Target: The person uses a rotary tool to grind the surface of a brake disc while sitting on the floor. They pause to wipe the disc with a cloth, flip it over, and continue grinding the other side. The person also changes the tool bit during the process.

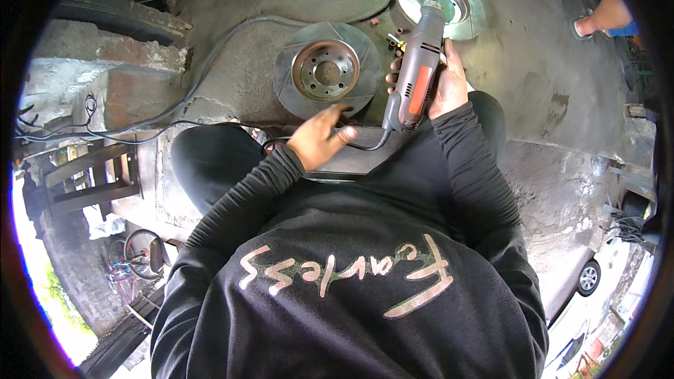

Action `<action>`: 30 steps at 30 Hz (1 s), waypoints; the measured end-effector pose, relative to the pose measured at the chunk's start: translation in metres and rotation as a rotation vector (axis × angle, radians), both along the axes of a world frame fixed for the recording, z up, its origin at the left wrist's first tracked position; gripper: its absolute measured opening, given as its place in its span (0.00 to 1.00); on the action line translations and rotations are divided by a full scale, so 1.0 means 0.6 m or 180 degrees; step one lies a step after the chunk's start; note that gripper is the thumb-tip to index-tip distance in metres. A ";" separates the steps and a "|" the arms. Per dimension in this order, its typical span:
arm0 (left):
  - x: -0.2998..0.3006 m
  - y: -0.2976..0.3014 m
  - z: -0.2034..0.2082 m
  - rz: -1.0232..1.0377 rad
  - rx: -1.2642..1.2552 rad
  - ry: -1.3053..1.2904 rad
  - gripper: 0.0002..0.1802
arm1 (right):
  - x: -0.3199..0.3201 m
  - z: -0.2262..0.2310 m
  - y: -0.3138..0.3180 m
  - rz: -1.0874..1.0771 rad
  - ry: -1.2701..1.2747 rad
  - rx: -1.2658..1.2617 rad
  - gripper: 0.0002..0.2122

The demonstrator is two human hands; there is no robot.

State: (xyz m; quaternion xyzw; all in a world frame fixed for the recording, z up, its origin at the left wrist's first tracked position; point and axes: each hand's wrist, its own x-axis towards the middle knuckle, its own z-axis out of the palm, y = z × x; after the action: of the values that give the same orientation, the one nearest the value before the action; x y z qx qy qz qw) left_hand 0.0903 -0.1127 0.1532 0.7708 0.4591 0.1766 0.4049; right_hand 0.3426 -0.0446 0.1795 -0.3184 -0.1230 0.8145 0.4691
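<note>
Black sweatshirt (337, 323), right fingers (392, 78) gripping power tool (421, 57)

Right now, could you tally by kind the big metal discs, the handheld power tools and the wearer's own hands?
Big metal discs: 2
Handheld power tool: 1
Wearer's hands, left hand and right hand: 2
Total: 5

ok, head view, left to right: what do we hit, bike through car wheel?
Bike → left hand → power tool → car wheel.
</note>
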 end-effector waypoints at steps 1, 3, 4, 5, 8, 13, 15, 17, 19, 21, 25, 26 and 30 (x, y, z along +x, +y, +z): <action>0.017 -0.012 0.012 -0.0009 -0.0283 -0.0091 0.37 | 0.006 -0.002 0.000 0.0007 0.0028 0.0003 0.33; 0.054 -0.030 0.032 0.0111 -0.0253 -0.0150 0.41 | 0.015 0.000 -0.003 0.0033 0.0082 0.0017 0.33; 0.067 -0.035 0.033 0.0070 -0.0061 -0.0050 0.43 | 0.015 0.006 -0.007 -0.0007 0.0162 -0.0040 0.34; 0.080 -0.038 0.028 0.0005 0.0002 0.0003 0.44 | 0.018 0.006 -0.009 0.0034 0.0180 -0.0012 0.34; 0.108 -0.046 0.035 0.0039 -0.0121 0.0146 0.45 | 0.024 0.006 -0.011 0.0136 0.0143 0.0065 0.35; 0.126 -0.068 0.033 0.0142 -0.0194 0.0409 0.45 | 0.013 0.016 -0.021 -0.0175 0.0041 -0.0102 0.33; 0.128 -0.072 0.022 0.0226 -0.0088 0.0300 0.44 | 0.009 0.016 -0.025 -0.0221 0.0097 -0.0154 0.31; 0.131 -0.075 0.021 0.0343 -0.0282 0.0267 0.44 | 0.005 0.003 -0.028 -0.0232 0.0182 -0.0140 0.30; 0.132 -0.077 0.018 0.0345 -0.0289 0.0322 0.43 | 0.006 -0.007 -0.029 -0.0159 0.0186 -0.0229 0.28; 0.133 -0.077 0.017 0.0352 -0.0363 0.0293 0.43 | 0.003 -0.012 -0.032 -0.0126 0.0094 -0.0336 0.28; 0.132 -0.079 0.009 0.0370 -0.0581 0.0279 0.41 | 0.000 -0.019 -0.036 0.0088 0.0198 -0.0093 0.27; 0.130 -0.078 0.008 0.0373 -0.0618 0.0282 0.40 | -0.005 -0.018 -0.035 0.0079 0.0087 -0.0081 0.28; 0.131 -0.074 0.023 0.0573 -0.0938 0.0218 0.36 | -0.019 0.003 -0.038 -0.0013 -0.0129 -0.0079 0.24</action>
State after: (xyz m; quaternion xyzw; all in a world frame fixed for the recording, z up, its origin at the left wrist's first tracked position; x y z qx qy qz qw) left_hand 0.1691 -0.1573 0.1669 0.6644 0.5607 0.1167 0.4802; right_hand 0.3315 -0.0674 0.1815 -0.3409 -0.1216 0.8085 0.4641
